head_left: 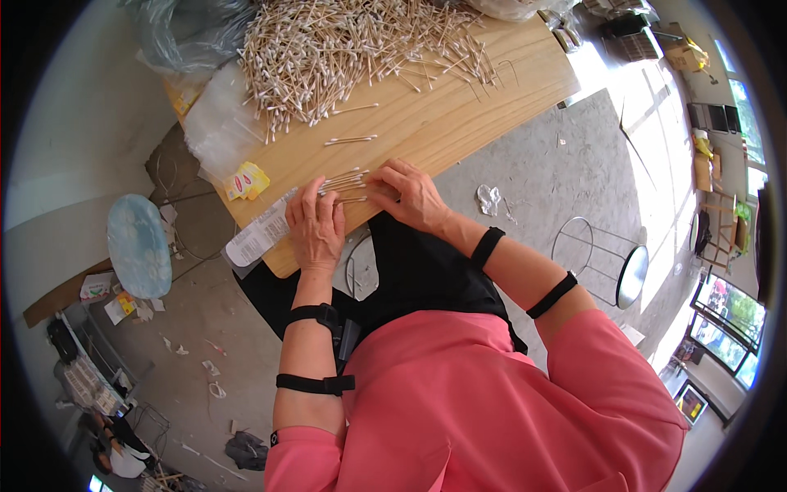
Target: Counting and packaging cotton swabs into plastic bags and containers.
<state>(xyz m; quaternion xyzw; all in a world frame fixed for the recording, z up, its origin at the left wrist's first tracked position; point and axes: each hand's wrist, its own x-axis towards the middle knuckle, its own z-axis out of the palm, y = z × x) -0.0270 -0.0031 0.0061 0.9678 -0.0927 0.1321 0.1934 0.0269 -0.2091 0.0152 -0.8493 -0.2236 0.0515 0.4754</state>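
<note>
A big heap of wooden cotton swabs (344, 49) covers the far part of a light wooden table (459, 107). Near the table's front edge lies a small bundle of swabs (344, 182). My left hand (315, 230) rests palm down at the bundle's left end, over a clear flat packet (261, 234), fingers closed on the swabs. My right hand (411, 195) presses on the bundle's right end with curled fingers. A few loose swabs (350, 140) lie between the bundle and the heap.
Clear plastic bags (215, 131) and a small yellow packet (247, 181) lie at the table's left edge. A round metal stool (611, 262) stands on the grey floor at the right. A pale blue oval object (138, 244) and litter lie at the left.
</note>
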